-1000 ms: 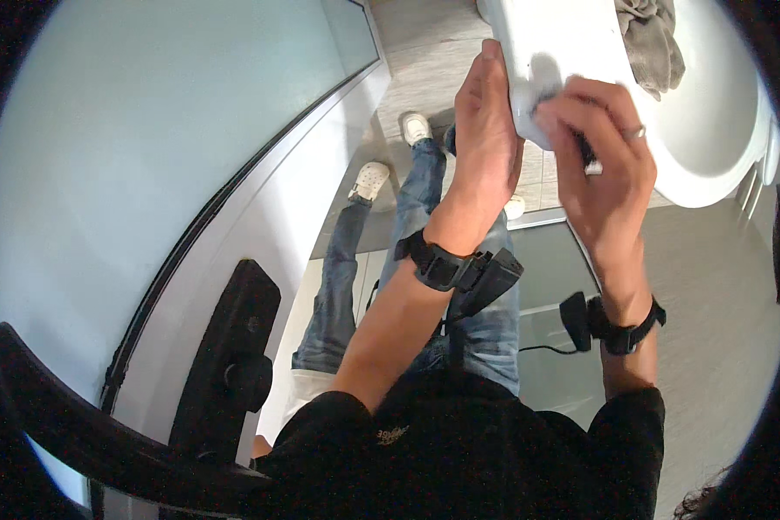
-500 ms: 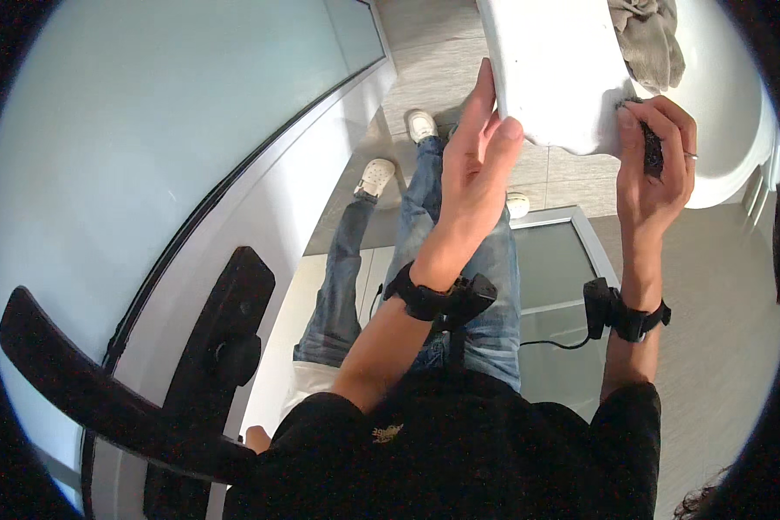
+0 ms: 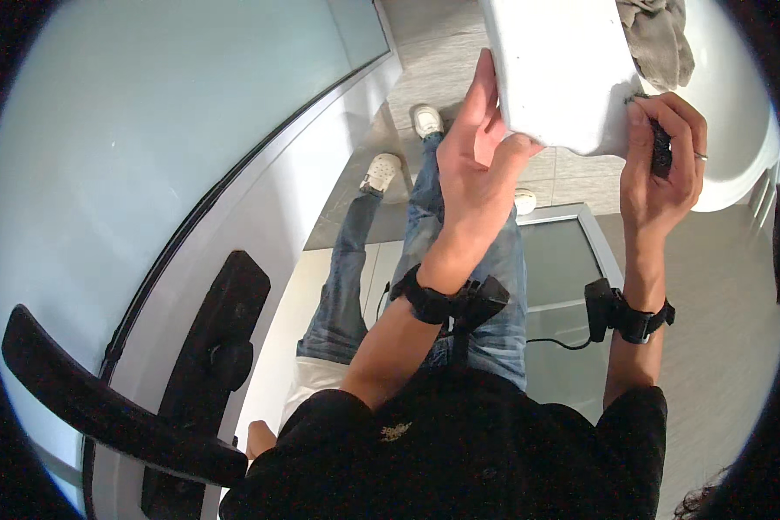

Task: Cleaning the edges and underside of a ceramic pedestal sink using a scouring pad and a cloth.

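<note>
A smooth white slab-like piece (image 3: 563, 74) with rounded edges and a few dark specks is held up, its far end cut off by the upper rim. My left hand (image 3: 477, 173) grips its near left corner, the thumb at the lower edge and the fingers along the left side. At its near right corner, my right hand (image 3: 663, 165) pinches a dark, coarse scouring pad (image 3: 661, 152) against the edge. The pad shows between thumb and fingers, and a grey shadow falls on the white surface beside it.
Beyond the right hand is a white washbasin (image 3: 728, 130) with a grey-brown cloth (image 3: 659, 43) on it. A frosted glass door (image 3: 165, 130) with a black lever handle (image 3: 113, 403) fills the left. Another person's jeans-clad leg (image 3: 342, 277) stands beside it. A framed glass panel (image 3: 563, 260) lies lower down.
Both hands and the white piece have shifted slightly right in the picture. The left thumb sits a little lower at the corner. The right hand still keeps the pad at the edge.
</note>
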The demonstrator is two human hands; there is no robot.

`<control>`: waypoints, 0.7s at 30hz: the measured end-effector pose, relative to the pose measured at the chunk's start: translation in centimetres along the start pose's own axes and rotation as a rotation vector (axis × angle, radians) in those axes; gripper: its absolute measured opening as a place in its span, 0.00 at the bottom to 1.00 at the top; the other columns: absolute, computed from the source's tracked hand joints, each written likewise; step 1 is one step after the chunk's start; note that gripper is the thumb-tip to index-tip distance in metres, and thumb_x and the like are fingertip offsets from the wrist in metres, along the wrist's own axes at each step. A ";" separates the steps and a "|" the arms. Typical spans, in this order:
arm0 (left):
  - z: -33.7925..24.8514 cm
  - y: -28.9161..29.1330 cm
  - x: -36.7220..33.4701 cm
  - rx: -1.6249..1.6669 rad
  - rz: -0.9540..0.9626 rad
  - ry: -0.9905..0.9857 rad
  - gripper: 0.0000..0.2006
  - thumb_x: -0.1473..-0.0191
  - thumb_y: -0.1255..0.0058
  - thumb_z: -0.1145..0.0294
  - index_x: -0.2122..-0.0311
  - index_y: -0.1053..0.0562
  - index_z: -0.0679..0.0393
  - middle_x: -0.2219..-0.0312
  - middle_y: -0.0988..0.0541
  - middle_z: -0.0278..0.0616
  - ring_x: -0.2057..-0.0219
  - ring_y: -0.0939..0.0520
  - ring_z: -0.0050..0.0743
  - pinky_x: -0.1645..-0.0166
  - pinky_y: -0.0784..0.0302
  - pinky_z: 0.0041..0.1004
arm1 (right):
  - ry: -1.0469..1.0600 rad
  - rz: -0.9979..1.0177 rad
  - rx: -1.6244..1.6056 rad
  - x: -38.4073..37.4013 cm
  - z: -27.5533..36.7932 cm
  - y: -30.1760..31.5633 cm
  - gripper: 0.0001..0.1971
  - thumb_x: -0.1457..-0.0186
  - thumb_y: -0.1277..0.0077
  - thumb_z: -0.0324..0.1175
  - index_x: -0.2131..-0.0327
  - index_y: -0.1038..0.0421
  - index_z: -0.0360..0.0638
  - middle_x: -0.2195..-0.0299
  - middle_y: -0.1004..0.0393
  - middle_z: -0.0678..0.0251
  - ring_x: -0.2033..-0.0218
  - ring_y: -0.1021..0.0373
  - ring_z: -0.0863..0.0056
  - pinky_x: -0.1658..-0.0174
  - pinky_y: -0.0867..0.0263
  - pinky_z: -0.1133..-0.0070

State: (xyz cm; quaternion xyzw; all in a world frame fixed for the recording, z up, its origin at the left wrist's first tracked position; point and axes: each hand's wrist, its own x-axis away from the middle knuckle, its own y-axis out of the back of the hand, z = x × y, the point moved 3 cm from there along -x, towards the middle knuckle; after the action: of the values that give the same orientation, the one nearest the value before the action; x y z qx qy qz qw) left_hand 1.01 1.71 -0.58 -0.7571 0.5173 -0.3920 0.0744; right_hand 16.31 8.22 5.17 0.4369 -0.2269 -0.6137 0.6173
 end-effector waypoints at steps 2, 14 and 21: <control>0.3 0.3 0.4 0.010 -0.009 -0.009 0.33 0.40 0.56 0.75 0.33 0.53 0.62 0.38 0.38 0.51 0.41 0.31 0.43 0.47 0.23 0.42 | 0.002 -0.005 0.004 0.1 0.0 -0.1 0.06 0.51 0.41 0.21 0.68 0.24 0.37 0.65 0.25 0.61 0.64 0.28 0.69 0.60 0.32 0.77; -0.9 -0.2 -0.3 -0.006 -0.080 -0.006 0.26 0.41 0.59 0.70 0.39 0.42 0.71 0.42 0.34 0.48 0.48 0.24 0.39 0.49 0.20 0.45 | 0.002 -0.009 -0.004 0.0 -0.1 0.2 0.06 0.52 0.41 0.20 0.68 0.24 0.38 0.65 0.25 0.61 0.64 0.28 0.69 0.60 0.32 0.77; 0.0 -0.1 -0.1 -0.018 -0.052 -0.055 0.25 0.42 0.59 0.75 0.39 0.41 0.70 0.41 0.34 0.47 0.47 0.24 0.40 0.48 0.21 0.46 | 0.032 -0.012 0.000 0.2 -0.7 0.3 0.06 0.52 0.41 0.21 0.68 0.23 0.38 0.65 0.24 0.61 0.64 0.27 0.69 0.60 0.31 0.76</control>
State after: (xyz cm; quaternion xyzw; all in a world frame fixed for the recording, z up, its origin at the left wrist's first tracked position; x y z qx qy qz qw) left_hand 1.10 1.84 -0.56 -0.7814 0.4988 -0.3680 0.0717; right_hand 17.11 8.19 5.03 0.4481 -0.2143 -0.6103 0.6171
